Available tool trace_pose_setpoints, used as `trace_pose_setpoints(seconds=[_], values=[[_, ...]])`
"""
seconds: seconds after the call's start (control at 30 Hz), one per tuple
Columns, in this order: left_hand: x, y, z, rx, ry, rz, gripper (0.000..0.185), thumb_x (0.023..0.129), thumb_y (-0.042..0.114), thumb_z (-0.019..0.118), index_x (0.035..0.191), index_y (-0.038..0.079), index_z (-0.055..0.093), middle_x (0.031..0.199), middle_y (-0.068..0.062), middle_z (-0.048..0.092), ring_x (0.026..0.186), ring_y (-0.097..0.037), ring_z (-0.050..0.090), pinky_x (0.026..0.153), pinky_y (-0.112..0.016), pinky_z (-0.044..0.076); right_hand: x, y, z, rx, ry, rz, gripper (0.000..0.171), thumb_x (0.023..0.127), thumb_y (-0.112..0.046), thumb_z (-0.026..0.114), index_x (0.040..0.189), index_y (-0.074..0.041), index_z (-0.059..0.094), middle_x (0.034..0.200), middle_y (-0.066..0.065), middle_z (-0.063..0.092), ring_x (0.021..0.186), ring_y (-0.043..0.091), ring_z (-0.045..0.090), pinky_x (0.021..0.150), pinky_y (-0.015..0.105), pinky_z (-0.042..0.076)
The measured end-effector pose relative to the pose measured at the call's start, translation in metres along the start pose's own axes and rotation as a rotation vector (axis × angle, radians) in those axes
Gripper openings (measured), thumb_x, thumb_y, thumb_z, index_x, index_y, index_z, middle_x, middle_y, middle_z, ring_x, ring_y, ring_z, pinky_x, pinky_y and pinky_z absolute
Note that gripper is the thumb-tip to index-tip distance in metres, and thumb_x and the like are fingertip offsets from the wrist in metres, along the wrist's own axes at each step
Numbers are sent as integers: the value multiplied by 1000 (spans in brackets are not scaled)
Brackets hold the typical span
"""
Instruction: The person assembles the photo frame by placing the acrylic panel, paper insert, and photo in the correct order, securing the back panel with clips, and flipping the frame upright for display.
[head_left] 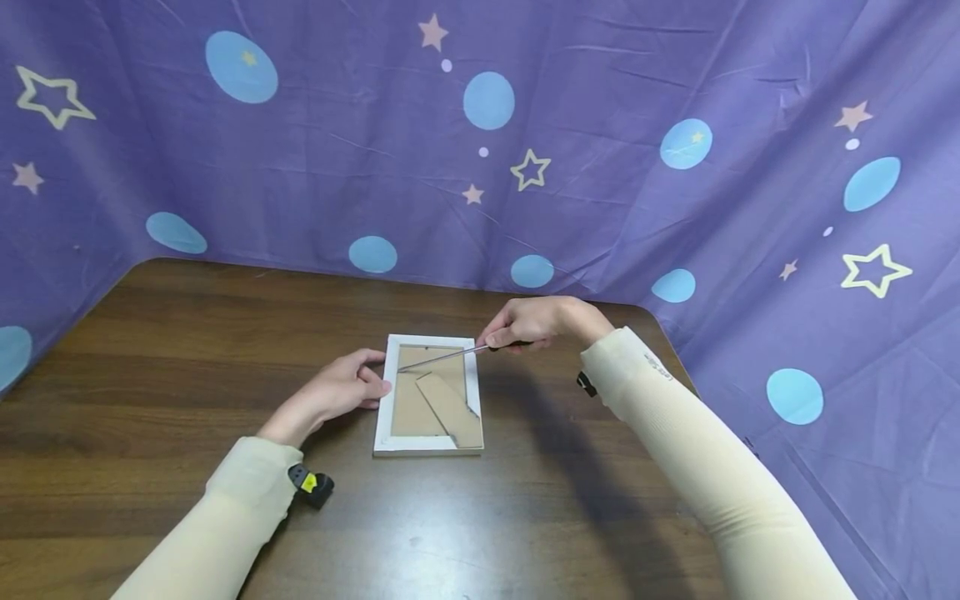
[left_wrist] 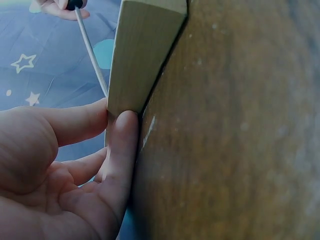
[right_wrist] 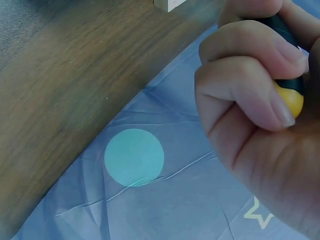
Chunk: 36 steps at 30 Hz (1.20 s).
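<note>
Bracing the white picture frame [head_left: 428,396], face-down at centre frame on the worktop [head_left: 150,375]: left hand [head_left: 337,392], fingers straight, presses its left rail. Right hand [head_left: 528,323] grip curled round a screwdriver [head_left: 450,356], tip at the backing's upper-left corner. Judged step: prying a retaining tab; next needs gentle leverage. Open worktop all round; purple backdrop [head_left: 600,167] close behind.

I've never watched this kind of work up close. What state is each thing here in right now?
Picture frame: lying face down on the table, cardboard back up.
Cardboard stand flap: flat against the back.
Screwdriver: gripped, tip at the frame's top left inner edge.
Left hand: steadying the frame's left side.
Right hand: curled round the screwdriver's handle.
</note>
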<state>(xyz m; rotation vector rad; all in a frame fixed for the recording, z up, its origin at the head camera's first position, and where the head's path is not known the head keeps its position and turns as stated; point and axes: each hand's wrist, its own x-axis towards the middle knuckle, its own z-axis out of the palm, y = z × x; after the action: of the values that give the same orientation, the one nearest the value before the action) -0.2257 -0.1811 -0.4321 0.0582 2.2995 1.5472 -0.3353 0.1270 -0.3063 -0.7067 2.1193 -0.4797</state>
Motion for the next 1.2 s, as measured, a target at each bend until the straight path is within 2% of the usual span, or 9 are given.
trace_pose_setpoints(seconds=[0.47, 0.7, 0.97, 1.2], values=[[1, 0, 1, 8, 7, -7, 65, 104, 8, 66, 159, -6, 35, 114, -21, 66, 99, -23, 71, 90, -34, 64, 6, 23, 5, 56, -20, 0, 40, 114, -26, 52, 148, -10, 63, 69, 0, 53, 47, 5, 33, 45, 22, 27], [1, 0, 1, 10, 9, -7, 65, 104, 8, 66, 159, -6, 35, 114, -21, 66, 99, -23, 71, 90, -34, 64, 9, 37, 10, 113, -21, -15, 40, 114, -25, 52, 149, -10, 63, 69, 0, 52, 46, 6, 31, 43, 22, 25], [1, 0, 1, -8, 11, -5, 65, 104, 6, 66, 159, -7, 35, 113, -21, 66, 100, -23, 70, 90, -33, 64, 12, 48, 17, 151, -35, -52, 39, 114, -28, 51, 146, -11, 65, 73, 0, 52, 47, 7, 30, 43, 24, 25], [0, 0, 1, -5, 10, -5, 65, 104, 7, 66, 159, -6, 34, 114, -21, 65, 100, -23, 70, 91, -34, 64, 18, 60, 23, 190, -50, -47, 38, 115, -29, 50, 143, -9, 65, 78, 2, 52, 48, 8, 32, 42, 23, 27]])
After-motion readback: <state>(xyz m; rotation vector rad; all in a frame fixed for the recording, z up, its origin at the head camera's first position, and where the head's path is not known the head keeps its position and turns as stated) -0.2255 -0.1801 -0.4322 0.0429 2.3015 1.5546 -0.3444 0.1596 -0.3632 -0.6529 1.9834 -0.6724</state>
